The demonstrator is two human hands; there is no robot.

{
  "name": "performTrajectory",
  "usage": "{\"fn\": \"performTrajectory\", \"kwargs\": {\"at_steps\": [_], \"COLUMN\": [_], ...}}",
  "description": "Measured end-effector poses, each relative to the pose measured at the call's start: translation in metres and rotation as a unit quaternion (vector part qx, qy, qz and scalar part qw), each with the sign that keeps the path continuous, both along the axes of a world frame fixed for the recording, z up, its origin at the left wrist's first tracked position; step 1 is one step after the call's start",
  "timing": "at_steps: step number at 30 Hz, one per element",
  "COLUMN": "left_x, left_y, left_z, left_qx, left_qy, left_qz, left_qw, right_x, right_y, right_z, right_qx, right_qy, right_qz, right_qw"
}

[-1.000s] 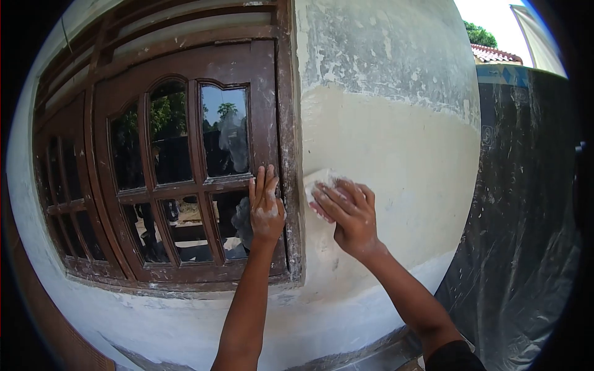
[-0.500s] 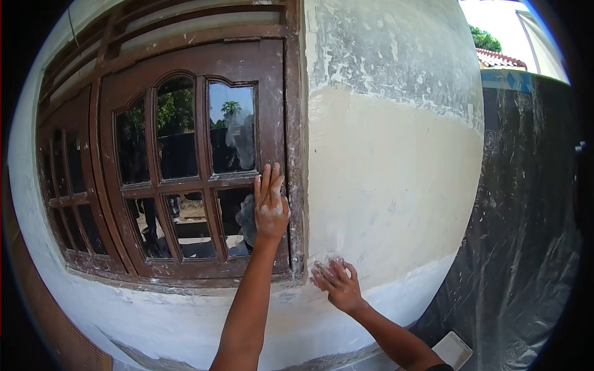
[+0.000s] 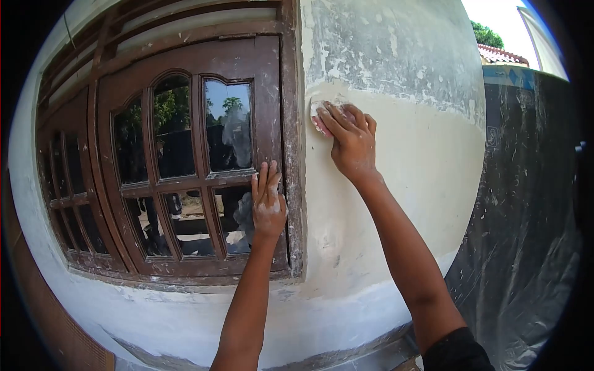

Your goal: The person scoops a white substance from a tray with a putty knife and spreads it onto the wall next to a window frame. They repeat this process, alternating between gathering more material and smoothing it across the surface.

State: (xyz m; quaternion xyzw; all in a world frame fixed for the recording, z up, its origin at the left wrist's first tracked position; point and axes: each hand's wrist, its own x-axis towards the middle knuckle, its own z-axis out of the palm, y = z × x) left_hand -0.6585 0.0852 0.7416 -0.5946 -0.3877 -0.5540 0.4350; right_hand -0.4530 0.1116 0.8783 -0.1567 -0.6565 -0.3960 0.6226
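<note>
My left hand point(image 3: 270, 207) lies flat with its fingers up on the right side of the brown wooden window point(image 3: 269, 111), white powder on its back. It holds nothing. Higher up and to the right, my right hand point(image 3: 354, 139) presses a pinkish, powder-covered pad point(image 3: 322, 123) against the wall point(image 3: 396, 185), beside the window frame. The fingers cover most of the pad. Around it the wall is cream, with a grey, patchy band above and a whiter strip below. Pale smears mark the window's glass panes point(image 3: 234, 133).
A dark plastic sheet point(image 3: 526, 216) hangs to the right of the wall. Beyond it, at the top right, are a red tiled roof point(image 3: 500, 55) and green leaves point(image 3: 487, 35). A brown woven surface point(image 3: 55, 315) shows at the lower left.
My right hand has moved up the wall from below the window's lower right corner to near the grey band, with the pad. My left hand has stayed on the window.
</note>
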Motion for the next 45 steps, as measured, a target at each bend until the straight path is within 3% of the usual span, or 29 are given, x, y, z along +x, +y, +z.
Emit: {"fn": "performTrajectory", "kwargs": {"at_steps": [3, 9, 12, 15, 20, 24, 30, 32, 35, 40, 43, 44, 45], "left_x": [-0.001, -0.001, 0.005, 0.022, 0.089, 0.193, 0.355, 0.404, 0.463, 0.546, 0.578, 0.586, 0.595], "left_y": [-0.002, -0.005, -0.012, -0.024, -0.040, -0.060, -0.085, -0.099, -0.113, -0.124, -0.126, -0.128, -0.132], "left_z": [0.000, -0.001, -0.008, -0.037, -0.136, -0.229, -0.347, -0.385, -0.432, -0.492, -0.538, -0.557, -0.574], "left_qx": [-0.017, -0.045, -0.047, -0.050, -0.065, -0.172, -0.289, -0.376, -0.467, -0.534, -0.630, -0.641, -0.668], "left_qy": [0.007, 0.006, 0.007, -0.024, -0.079, -0.189, -0.228, -0.282, -0.259, -0.230, -0.194, -0.193, -0.186], "left_qz": [-0.012, 0.015, 0.028, -0.001, -0.073, -0.189, -0.245, -0.248, -0.233, -0.248, -0.255, -0.250, -0.250], "left_qw": [1.000, 0.999, 0.998, 0.998, 0.992, 0.948, 0.897, 0.847, 0.813, 0.775, 0.707, 0.699, 0.676], "right_x": [0.005, 0.046, 0.072, 0.097, 0.160, 0.227, 0.352, 0.391, 0.446, 0.525, 0.561, 0.572, 0.583], "right_y": [-0.006, -0.036, -0.065, -0.079, -0.089, -0.110, -0.142, -0.156, -0.174, -0.203, -0.215, -0.219, -0.223], "right_z": [-0.077, -0.338, -0.419, -0.452, -0.470, -0.467, -0.499, -0.522, -0.548, -0.600, -0.634, -0.654, -0.670], "right_qx": [-0.044, -0.243, -0.314, -0.422, -0.466, -0.503, -0.544, -0.580, -0.623, -0.669, -0.711, -0.699, -0.725], "right_qy": [-0.033, -0.158, -0.215, -0.160, -0.039, 0.001, 0.063, 0.101, 0.136, 0.208, 0.279, 0.273, 0.296], "right_qz": [-0.008, 0.006, 0.023, 0.028, 0.046, 0.016, 0.026, 0.011, -0.007, -0.065, -0.104, -0.140, -0.140], "right_qw": [0.998, 0.957, 0.925, 0.892, 0.883, 0.864, 0.836, 0.809, 0.771, 0.710, 0.638, 0.645, 0.606]}}
